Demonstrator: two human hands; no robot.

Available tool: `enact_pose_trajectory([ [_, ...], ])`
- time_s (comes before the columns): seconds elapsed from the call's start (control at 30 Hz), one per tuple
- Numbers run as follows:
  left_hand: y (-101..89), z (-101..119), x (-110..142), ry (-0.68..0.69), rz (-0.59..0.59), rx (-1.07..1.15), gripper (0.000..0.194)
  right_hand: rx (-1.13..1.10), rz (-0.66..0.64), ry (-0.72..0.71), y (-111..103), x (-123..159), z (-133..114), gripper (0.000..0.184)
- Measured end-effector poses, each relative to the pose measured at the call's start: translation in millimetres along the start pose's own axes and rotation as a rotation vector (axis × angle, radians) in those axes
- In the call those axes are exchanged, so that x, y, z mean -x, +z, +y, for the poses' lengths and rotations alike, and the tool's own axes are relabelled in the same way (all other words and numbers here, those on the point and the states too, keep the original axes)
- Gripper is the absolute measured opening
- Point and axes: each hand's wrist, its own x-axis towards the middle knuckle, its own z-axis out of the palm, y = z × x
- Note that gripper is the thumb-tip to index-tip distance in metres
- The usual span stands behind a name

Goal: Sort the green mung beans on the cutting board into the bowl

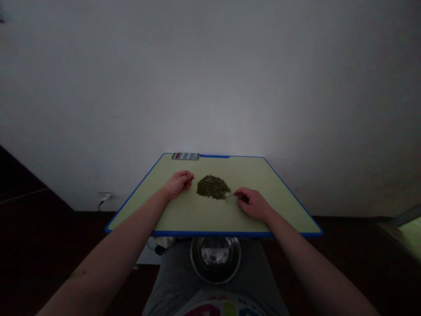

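A pile of small dark green grains, like dried beans or seeds, lies mid-table. Just left of it is my left hand, its fingers closed in a pinch; whatever is in them is too small to make out. To the right, my right hand has its fingers curled round the edge of a clear, thin, curved piece, whose exact kind I cannot tell. That piece touches the pile's lower right edge. On my lap, below the table's front edge, rests a shiny metal bowl with dark green contents at its bottom.
The pale yellow-green tabletop has a blue rim. A phone with a lit screen lies at its far left edge. A wall rises right behind the table, with a plugged-in cord low on the left.
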Motion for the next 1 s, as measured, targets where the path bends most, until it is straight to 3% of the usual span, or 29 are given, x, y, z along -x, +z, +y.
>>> enact_pose_trajectory([
  [0.3,1.5,2,1,0.007,0.01,0.028,0.018,0.026,0.084,0.05,1,-3,5,0.023],
  [1.0,-1.1,1,1,0.006,-0.004,0.02,0.019,0.003,-0.023,-0.051,5,-3,-15,0.027],
])
